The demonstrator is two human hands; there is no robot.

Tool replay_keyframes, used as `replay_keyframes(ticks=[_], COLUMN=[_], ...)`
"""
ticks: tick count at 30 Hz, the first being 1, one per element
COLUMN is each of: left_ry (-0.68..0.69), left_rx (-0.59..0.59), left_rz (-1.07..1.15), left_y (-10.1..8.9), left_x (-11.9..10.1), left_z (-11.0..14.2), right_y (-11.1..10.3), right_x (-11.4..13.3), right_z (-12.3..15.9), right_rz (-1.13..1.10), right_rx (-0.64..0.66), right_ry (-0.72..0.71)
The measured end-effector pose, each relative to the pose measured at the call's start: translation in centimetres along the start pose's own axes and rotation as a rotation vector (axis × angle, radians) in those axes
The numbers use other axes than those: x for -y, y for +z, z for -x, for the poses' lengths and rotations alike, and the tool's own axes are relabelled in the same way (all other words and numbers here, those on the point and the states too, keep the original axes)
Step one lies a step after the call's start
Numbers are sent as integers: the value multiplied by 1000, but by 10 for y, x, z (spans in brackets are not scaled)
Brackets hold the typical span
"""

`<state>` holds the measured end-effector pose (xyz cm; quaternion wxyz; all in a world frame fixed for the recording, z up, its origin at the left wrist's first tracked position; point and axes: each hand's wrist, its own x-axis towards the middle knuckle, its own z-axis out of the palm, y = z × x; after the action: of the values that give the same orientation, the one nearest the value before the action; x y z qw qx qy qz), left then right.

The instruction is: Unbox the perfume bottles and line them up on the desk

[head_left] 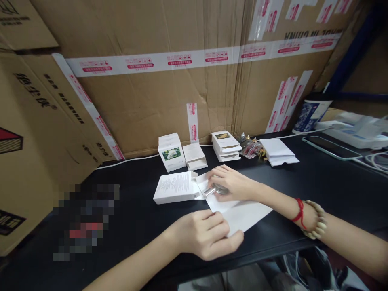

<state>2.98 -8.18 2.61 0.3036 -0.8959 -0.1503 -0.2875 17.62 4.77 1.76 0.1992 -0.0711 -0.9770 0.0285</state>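
Clear glass bottle [222,189], silver cylindrical cap [209,191] pointing left, over white paper sheet [245,216]; right hand [232,181] nearest, closed round it. Left hand [204,234] nearer wearer, loosely half-curled at sheet's edge, grip unclear.

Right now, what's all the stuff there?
cardboard cartons: several, brown, back and left
printed tape strips: many, white-pink, on cartons
flat table: one, black, below
paper boxes: several, white, on table
gold-topped glass bottles: several, clear-pink, back
paper sheet: one, white, middle
silver-capped bottle: one, clear, over sheet
lidded cup: one, blue-white, back right
flat phone: one, dark, right
plastic device: one, white, far right
cables: several, white, right
metal frame: one, blue, upper right
dim jumble: unclear, grey, below table
string bracelet: one, red, right wrist
bead bracelet: one, pale, right wrist
left hand: one, bare, by sheet
right hand: one, bare, on bottle
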Motion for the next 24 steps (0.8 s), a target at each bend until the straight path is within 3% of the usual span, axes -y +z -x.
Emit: replay_keyframes(ticks=[6, 12, 15, 24], left_ry=[-18, -35, -79, -115], left_rx=[56, 62, 57, 95], left_rz=[3, -25, -65, -79], left_y=[2, 0, 0, 4], left_x=[1, 2, 5, 8], left_z=[3, 2, 4, 8], right_y=[-8, -9, -4, -7], right_x=[-4, -16, -21, -17], right_z=[2, 6, 5, 0], right_rz=[64, -170, -297, -471], right_rx=[-85, -326, -433, -541], right_ry=[-32, 348, 452, 455])
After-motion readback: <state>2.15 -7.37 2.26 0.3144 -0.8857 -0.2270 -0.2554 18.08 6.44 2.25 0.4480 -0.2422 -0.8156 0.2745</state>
